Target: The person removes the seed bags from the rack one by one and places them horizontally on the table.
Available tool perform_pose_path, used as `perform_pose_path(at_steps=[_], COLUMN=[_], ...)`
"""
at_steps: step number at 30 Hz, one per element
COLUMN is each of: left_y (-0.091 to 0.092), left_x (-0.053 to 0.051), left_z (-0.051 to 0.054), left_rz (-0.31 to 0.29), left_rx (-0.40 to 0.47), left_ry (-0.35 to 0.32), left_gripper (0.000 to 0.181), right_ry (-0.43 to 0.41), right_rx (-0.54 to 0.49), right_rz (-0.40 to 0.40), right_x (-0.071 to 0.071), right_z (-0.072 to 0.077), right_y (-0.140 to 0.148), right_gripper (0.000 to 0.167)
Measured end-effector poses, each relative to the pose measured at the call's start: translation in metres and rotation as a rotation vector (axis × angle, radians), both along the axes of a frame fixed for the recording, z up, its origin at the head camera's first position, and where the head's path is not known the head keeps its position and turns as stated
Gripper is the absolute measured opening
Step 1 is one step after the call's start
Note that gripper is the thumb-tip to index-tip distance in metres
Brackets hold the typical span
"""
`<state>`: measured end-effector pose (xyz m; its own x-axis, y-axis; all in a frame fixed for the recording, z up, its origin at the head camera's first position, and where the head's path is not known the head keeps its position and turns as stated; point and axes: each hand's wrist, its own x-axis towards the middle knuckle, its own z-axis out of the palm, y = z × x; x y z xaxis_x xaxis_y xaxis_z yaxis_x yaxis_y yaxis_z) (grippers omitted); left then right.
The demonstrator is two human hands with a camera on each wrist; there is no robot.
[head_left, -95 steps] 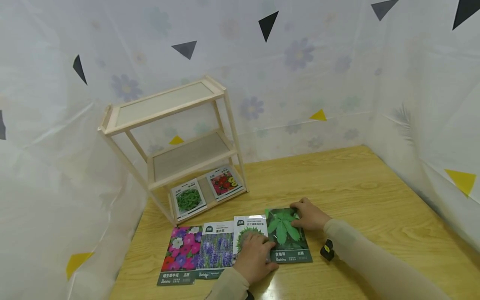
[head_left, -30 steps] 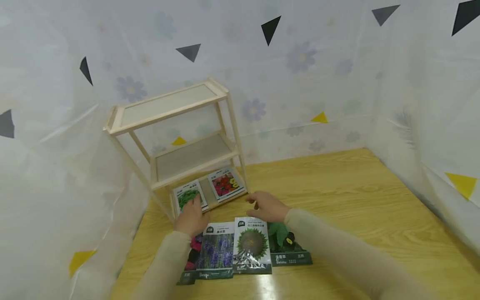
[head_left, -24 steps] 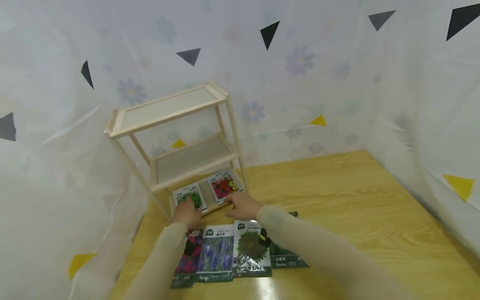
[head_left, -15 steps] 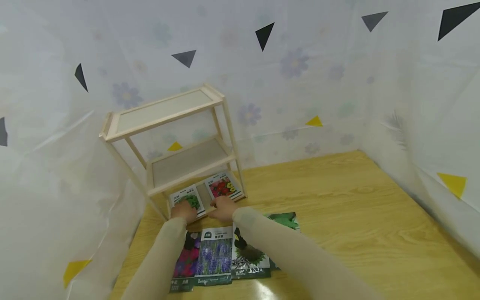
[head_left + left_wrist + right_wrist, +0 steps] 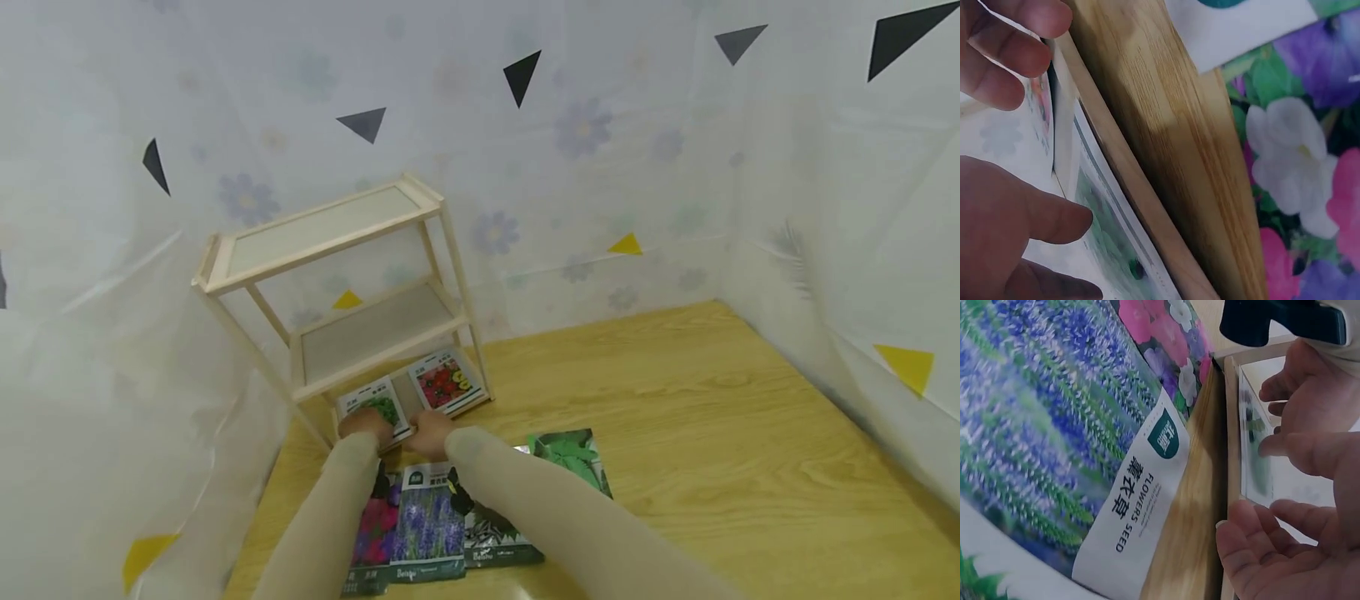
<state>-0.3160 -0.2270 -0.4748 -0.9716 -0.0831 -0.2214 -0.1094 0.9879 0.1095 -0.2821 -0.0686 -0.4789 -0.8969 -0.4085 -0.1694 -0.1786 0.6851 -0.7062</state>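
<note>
In the head view my left hand (image 5: 365, 425) lies over the lower part of the green-leaf packet (image 5: 386, 407) on the bottom shelf, its thumb and a finger spread over it in the left wrist view. My right hand (image 5: 430, 433) is at the shelf's front edge, just right of that packet, fingers loosely bent in the right wrist view (image 5: 1291, 550). Whether it touches the packet, I cannot tell. Right of it on the same shelf lies the red-flower packet (image 5: 444, 382). In front, on the table, lie the pink-flower packet (image 5: 375, 529), the lavender packet (image 5: 429, 525) and two others.
The wooden rack (image 5: 322, 237) has a top and a middle shelf (image 5: 375, 329) above the hands. The sunflower packet (image 5: 491, 550) is partly under the right forearm, and a green leaf packet (image 5: 570, 454) lies beside it. A patterned sheet (image 5: 675, 167) hangs behind the table (image 5: 712, 417).
Both hands have left the table packets for the bottom shelf. The left hand has settled over the green-leaf packet; the right hand has moved left along the shelf's front edge to that packet's side.
</note>
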Motion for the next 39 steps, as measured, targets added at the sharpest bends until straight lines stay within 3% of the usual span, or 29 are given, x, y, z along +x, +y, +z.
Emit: perform_pose_path(at_steps=[4,9,15,25,32,39], left_y=[0.003,0.001,0.003,0.0,0.003,0.007], left_x=[-0.002,-0.002,-0.002,-0.009,-0.01,-0.005], left_z=[0.0,0.003,0.004,-0.01,-0.011,-0.004], left_rz=[0.002,0.014,-0.008,-0.023,0.061,0.083], left_rx=[-0.012,-0.015,-0.021,-0.009,0.032,0.03], left_ry=[-0.034,-0.107,-0.13,-0.111,-0.091,-0.077], left_gripper=[0.033,0.041,0.035,0.026,0.066,0.067], right_ry=[0.031,0.131,0.06,0.003,0.005,-0.042], right_rx=[0.041,0.169,0.209,0.121,0.024,-0.122], right_rz=[-0.004,0.074,0.139,0.116,0.083,-0.007], right_x=[-0.004,0.002,0.008,0.001,0.006,0.007], right_z=[-0.005,0.001,0.004,-0.011,-0.009,-0.01], right_y=[-0.006,-0.012,-0.009,-0.005,-0.003,0.001], right_gripper=[0.054,0.054,0.061,0.054,0.051,0.054])
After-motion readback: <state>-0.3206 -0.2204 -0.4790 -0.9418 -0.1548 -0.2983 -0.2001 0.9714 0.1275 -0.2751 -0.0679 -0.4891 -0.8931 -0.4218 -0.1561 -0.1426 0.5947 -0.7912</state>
